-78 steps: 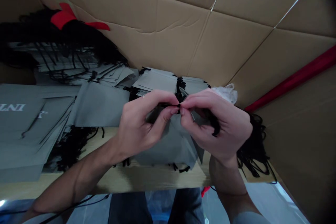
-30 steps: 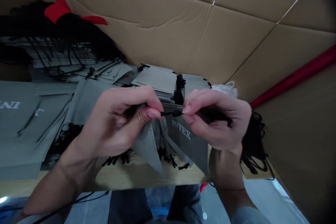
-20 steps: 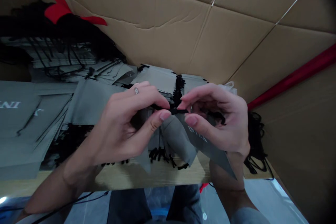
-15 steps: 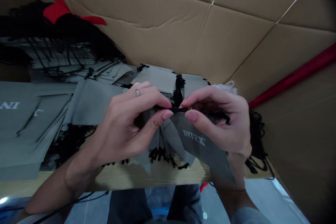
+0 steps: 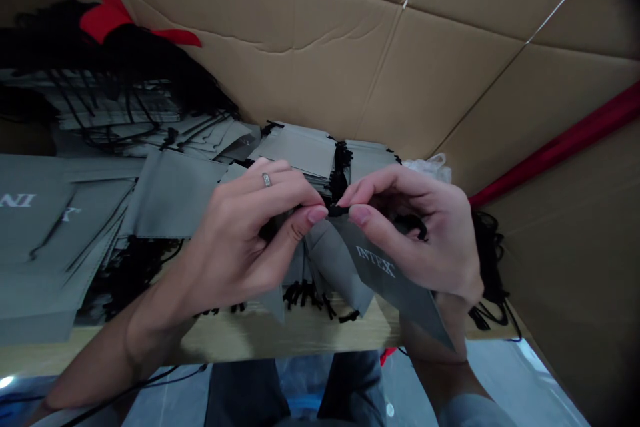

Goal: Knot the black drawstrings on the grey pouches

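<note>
Brown cardboard (image 5: 300, 33) fills the background in large creased panels, with a red strip (image 5: 555, 147) running across its right side and a white plastic bag (image 5: 430, 170) bunched just behind the right hand (image 5: 415, 227). Below, a light wooden table (image 5: 240, 340) holds stacks of gray fabric pouches (image 5: 295, 150) with black drawstrings. One pile (image 5: 35, 247) at the far left is cut off by the frame, so its white lettering is only partly readable. Dark cord tangles (image 5: 135, 73) lie behind that pile beneath a red scrap (image 5: 103, 20). Both forearms reach in from the bottom corners, and the hands meet at the center, fingers curled and wrists turned inward. The left hand (image 5: 250, 227), wearing a silver ring (image 5: 267, 179), and the right hand pinch a short black cord (image 5: 336, 211) between thumbs and forefingers. Fingers hide most of that cord, so any knot is impossible to make out. A gray pouch (image 5: 375, 267) printed INTEX hangs tilted below the hands, its tip in front of the right wrist, its top hidden under the fingers. Dark trousers (image 5: 245, 393) show dimly below the table edge.
</note>
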`<state>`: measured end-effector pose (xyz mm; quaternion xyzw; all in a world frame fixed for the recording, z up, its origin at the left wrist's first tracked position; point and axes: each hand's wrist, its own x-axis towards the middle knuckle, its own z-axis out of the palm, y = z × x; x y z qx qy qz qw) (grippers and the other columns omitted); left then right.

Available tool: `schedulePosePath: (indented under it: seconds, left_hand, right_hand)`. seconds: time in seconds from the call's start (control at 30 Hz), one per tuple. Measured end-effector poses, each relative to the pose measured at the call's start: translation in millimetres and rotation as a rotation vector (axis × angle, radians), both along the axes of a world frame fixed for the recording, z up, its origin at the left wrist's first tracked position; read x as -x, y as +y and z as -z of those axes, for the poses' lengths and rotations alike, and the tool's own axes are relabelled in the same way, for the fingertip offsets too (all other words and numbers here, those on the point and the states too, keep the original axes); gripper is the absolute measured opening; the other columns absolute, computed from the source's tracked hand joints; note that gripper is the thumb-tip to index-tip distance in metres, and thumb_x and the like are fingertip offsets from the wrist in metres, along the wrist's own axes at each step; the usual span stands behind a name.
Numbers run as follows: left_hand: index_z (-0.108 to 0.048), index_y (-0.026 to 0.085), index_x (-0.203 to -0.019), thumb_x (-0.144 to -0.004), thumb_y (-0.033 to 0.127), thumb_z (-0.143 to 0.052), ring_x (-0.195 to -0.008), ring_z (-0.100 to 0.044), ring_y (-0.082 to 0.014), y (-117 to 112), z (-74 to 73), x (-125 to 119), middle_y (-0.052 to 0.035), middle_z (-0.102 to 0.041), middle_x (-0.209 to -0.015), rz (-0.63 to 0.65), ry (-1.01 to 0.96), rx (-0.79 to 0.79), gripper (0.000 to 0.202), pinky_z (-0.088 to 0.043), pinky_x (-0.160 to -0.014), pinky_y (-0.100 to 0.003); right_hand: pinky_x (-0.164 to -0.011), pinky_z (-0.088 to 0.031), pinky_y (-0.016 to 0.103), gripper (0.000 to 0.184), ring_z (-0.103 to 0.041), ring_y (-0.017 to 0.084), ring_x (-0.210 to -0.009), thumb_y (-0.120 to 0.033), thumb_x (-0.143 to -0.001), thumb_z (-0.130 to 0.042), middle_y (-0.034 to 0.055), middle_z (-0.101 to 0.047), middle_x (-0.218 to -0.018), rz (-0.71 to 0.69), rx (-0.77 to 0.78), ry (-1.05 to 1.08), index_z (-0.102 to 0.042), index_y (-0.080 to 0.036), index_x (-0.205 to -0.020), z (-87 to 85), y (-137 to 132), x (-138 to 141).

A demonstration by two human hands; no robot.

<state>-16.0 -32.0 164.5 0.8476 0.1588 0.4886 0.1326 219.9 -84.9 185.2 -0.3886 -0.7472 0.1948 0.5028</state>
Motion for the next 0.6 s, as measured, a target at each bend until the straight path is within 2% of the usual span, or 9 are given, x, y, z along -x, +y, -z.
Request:
schedulePosePath:
  seconds: [0.2, 0.37, 0.43, 0.5, 0.6]
  left_hand:
    - [-0.068, 0.025, -0.096, -0.108, 0.02, -0.071, -0.069, -0.053, -0.0185, 0, -4.4, 3, 0.0024, -0.061, -0.073, 0.002, 0.035, -0.003, 0.014, -0.043, -0.071, -0.039]
    - [-0.071, 0.025, -0.095, -0.109, 0.024, -0.071, -0.064, -0.057, -0.0157, 0, -6.3, 4, 0.0029, -0.065, -0.072, -0.018, 0.039, 0.024, 0.015, -0.048, -0.065, -0.035]
    - [-0.076, 0.026, -0.105, -0.108, 0.031, -0.078, -0.065, -0.064, -0.0151, 0, -4.5, 2, 0.0027, -0.074, -0.08, -0.03, 0.037, 0.039, 0.007, -0.051, -0.065, -0.034]
    - [-0.078, 0.029, -0.119, -0.105, 0.036, -0.084, -0.073, -0.071, -0.0166, -1, -0.8, -1, 0.0014, -0.083, -0.094, -0.039, 0.013, 0.018, 0.017, -0.054, -0.068, -0.034]
    - [-0.077, 0.032, -0.125, -0.105, 0.025, -0.083, -0.082, -0.075, -0.0182, 0, 5.5, -6, 0.0014, -0.086, -0.102, -0.047, -0.028, -0.088, 0.022, -0.054, -0.076, -0.037]
  right_hand:
    - [-0.058, -0.058, 0.023, 0.008, -0.073, 0.012, -0.071, -0.018, -0.104, -0.08, 0.0009, -0.084, -0.09, -0.007, -0.021, -0.016, -0.077, -0.021, -0.097, -1.0, 1, -1]
    - [-0.056, -0.057, 0.022, 0.008, -0.074, 0.013, -0.072, -0.02, -0.105, -0.079, 0.0016, -0.083, -0.09, 0.003, -0.024, -0.014, -0.076, -0.021, -0.097, -0.5, 0, -1]
    - [-0.055, -0.056, 0.022, 0.008, -0.073, 0.012, -0.07, -0.019, -0.104, -0.08, 0.001, -0.083, -0.088, 0.018, -0.024, -0.011, -0.077, -0.021, -0.097, -1.0, -1, 0]
    - [-0.055, -0.055, 0.022, 0.008, -0.07, 0.011, -0.067, -0.018, -0.103, -0.081, 0.0, -0.082, -0.086, 0.029, -0.031, -0.02, -0.078, -0.021, -0.096, -1.9, -2, 0]
    - [-0.055, -0.055, 0.022, 0.008, -0.069, 0.011, -0.065, -0.018, -0.102, -0.083, -0.0007, -0.083, -0.084, 0.032, -0.04, -0.032, -0.08, -0.02, -0.095, -2.6, -2, 2]
